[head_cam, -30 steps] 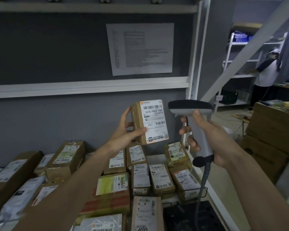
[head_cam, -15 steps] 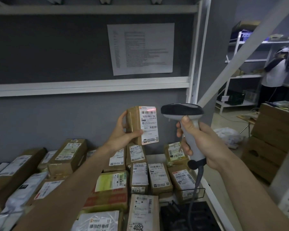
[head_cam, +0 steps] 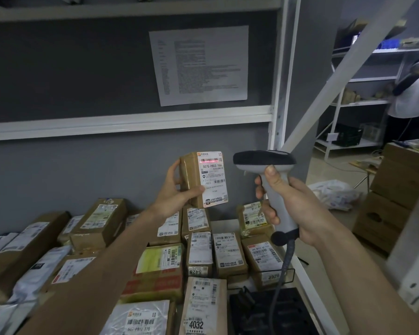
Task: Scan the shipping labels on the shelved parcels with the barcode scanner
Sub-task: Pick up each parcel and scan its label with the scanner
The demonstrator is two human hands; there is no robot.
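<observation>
From my remote seat I see the left hand (head_cam: 177, 192) gripping a small brown parcel (head_cam: 191, 177) upright above the shelf, thumb across the lower front edge and fingers curled round its left side. Its white shipping label (head_cam: 213, 178) faces the camera, and a thin red scan line lies across the top barcode, just above the printed code "507G-P803 Y66". Half a second ago that red line sat in much the same place; a full second ago the label carried no red at all and the parcel was turned more squarely toward me.

The right hand (head_cam: 293, 209) is clenched round the grey handle of the barcode scanner (head_cam: 266, 165), thumb up the back of the grip and fingers wrapped round the front. The scanner's dark head points left at the label, near it but not touching. Compared with a second ago, the scanner has swung closer to the parcel and sits a little lower. Its coiled cable (head_cam: 282, 269) hangs down from the handle's base.

Below, the shelf (head_cam: 300, 269) carries many taped parcels lying label-up, among them one marked 4032 (head_cam: 202, 308) at the front and one marked 4926 (head_cam: 264, 259) by the right edge. A printed sheet (head_cam: 198, 64) hangs on the grey back panel above. At far right another person (head_cam: 411, 93) stands by distant racks.
</observation>
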